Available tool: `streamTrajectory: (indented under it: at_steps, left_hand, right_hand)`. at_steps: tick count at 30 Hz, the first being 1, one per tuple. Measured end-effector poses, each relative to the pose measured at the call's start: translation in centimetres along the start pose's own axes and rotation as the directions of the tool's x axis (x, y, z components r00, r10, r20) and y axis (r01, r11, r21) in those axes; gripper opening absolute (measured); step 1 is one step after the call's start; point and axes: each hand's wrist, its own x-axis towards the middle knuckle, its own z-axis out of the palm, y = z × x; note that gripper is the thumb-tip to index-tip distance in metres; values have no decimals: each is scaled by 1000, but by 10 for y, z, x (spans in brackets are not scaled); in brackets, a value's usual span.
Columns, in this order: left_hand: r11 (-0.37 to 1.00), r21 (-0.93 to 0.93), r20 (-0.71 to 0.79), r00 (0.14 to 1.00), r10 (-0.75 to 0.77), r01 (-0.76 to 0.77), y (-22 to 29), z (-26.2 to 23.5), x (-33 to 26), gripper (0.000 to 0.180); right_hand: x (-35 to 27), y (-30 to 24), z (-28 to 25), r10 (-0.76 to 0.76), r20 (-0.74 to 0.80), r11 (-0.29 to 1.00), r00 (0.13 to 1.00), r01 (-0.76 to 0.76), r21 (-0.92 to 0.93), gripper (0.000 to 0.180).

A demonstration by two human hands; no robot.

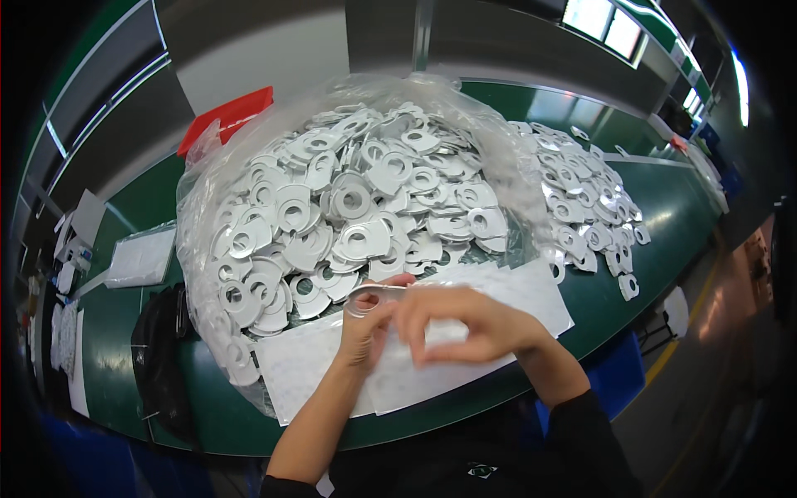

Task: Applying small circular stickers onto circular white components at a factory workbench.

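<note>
The left hand [365, 328] pinches a thin, flat white ring-shaped plastic part [365, 296] at its lower edge, just in front of the near edge of the clear plastic bag [199, 216] heaped with identical parts on the green bench [656, 224]. The part lies nearly edge-on, its long axis running left to right. The right hand [465, 324] lies immediately right of it, fingertips curled together and touching its right end. Both hands hover over white backing sheets [307, 373].
</note>
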Motion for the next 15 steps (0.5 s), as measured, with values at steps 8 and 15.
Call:
streamTrajectory:
  at_steps: [8, 15]
  left_hand:
    - [995, 41, -20, 996, -85, 86, -6, -13, 0, 47]
    - [999, -5, 2, 999, -47, 47, 0, -4, 0, 48]
  right_hand:
    - [-22, 86, -3, 339, -472, 927, 814, -202, 317, 12]
    - [-19, 91, 8, 385, -444, 912, 809, -261, 316, 11]
